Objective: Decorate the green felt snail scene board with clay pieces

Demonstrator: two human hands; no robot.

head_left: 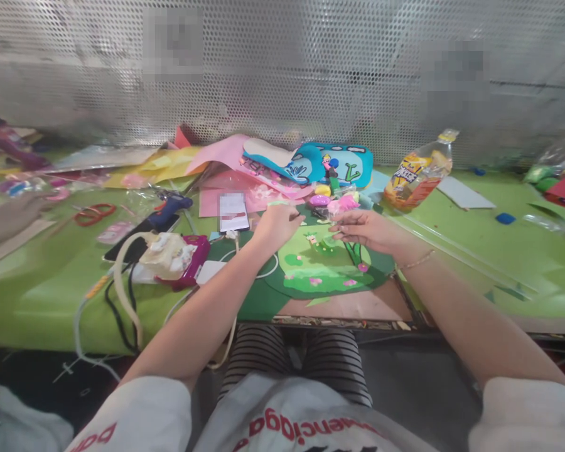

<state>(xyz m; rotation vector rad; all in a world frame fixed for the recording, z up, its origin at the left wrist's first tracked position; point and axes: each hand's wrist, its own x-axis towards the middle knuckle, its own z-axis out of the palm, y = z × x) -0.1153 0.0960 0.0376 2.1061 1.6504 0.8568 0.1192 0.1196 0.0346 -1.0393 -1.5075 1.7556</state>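
My left hand (pixel 277 223) rests curled on the upper left edge of a green felt picture (pixel 320 267) with small flowers and a tree. Its fingers are closed; what they pinch is too small to make out. My right hand (pixel 365 227) hovers over the picture's top, fingers bent and pressed together on a small piece I cannot name. Just beyond both hands lie small felt pieces in pink, yellow and green (pixel 333 198).
A phone (pixel 233 212) lies left of my hands. A glue gun (pixel 167 207), red scissors (pixel 93 213), a small bag (pixel 176 257) with cords, coloured paper sheets (pixel 169 163), a blue felt board (pixel 334 163) and a snack packet (pixel 417 172) crowd the green table (pixel 452 251). Another person's hand (pixel 4 216) shows at far left.
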